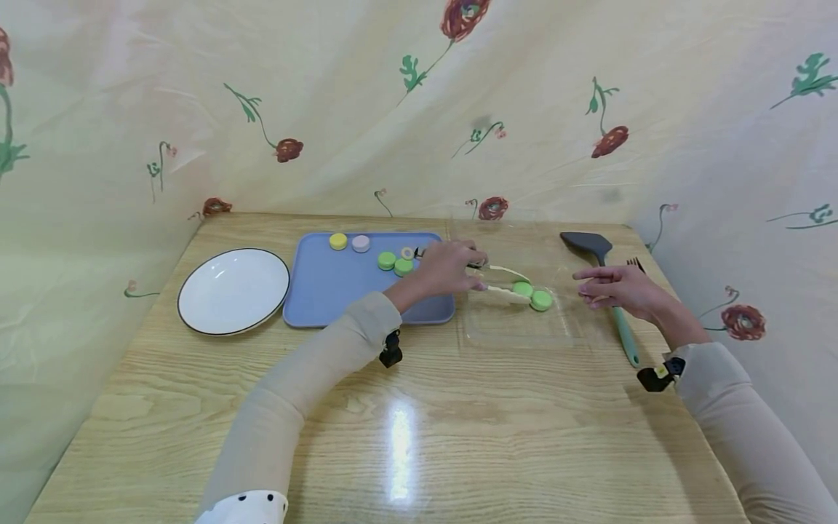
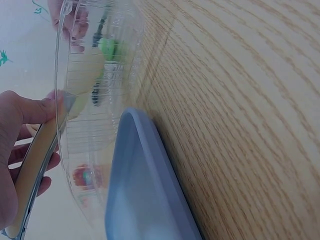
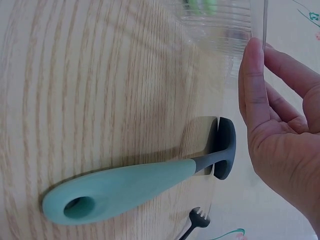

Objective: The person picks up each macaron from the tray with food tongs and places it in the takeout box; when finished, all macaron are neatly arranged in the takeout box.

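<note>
My left hand [image 1: 448,266] grips a pair of tongs [image 2: 36,172] with cream arms and a ring at the back end. The tongs reach into a clear plastic container [image 1: 517,336]. One green macaron [image 1: 521,289] lies between their tips; whether they squeeze it I cannot tell. A second green macaron [image 1: 541,300] sits right beside it. At the container's right side, my right hand [image 1: 618,290] pinches the rim between thumb and fingers, as the right wrist view shows. Under my left forearm is a blue tray [image 1: 327,291] holding two green macarons [image 1: 395,264], a yellow one [image 1: 337,241] and a lilac one [image 1: 361,243].
A white plate [image 1: 233,291] with a dark rim stands left of the tray. On the right lie a spatula [image 3: 125,192] with a green handle and dark head, and a dark fork [image 3: 198,218]. Flowered cloth [image 1: 366,109] hangs behind the wooden table [image 1: 491,437].
</note>
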`<action>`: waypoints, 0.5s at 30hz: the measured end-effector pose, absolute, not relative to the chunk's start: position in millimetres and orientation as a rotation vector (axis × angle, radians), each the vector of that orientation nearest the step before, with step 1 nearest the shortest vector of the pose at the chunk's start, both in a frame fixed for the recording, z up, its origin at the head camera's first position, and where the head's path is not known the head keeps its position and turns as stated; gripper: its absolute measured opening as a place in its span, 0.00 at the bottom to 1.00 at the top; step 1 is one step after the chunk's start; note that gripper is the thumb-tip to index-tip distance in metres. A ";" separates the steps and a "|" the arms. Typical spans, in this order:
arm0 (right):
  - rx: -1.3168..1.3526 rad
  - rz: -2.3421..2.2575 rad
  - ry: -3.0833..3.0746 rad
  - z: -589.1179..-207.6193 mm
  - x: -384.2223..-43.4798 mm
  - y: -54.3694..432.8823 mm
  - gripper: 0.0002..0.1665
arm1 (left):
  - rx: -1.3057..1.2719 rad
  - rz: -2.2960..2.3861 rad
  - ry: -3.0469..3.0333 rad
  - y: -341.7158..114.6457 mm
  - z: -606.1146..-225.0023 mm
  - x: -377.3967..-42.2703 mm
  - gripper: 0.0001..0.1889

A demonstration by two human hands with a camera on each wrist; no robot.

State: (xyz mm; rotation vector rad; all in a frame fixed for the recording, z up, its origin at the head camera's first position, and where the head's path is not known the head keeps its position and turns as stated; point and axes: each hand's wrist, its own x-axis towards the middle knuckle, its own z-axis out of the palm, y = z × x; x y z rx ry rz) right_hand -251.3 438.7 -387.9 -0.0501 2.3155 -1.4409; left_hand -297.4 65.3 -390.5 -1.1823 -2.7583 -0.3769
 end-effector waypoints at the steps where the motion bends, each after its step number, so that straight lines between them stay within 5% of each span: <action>1: -0.048 -1.440 2.317 -388.0 -251.5 438.6 0.26 | -1.183 -0.380 -2.756 65.3 -390.7 -297.5 0.27; 15: -0.101 -1.470 2.300 -389.0 -251.4 440.0 0.27 | -1.188 -0.412 -2.807 67.0 -389.2 -297.7 0.36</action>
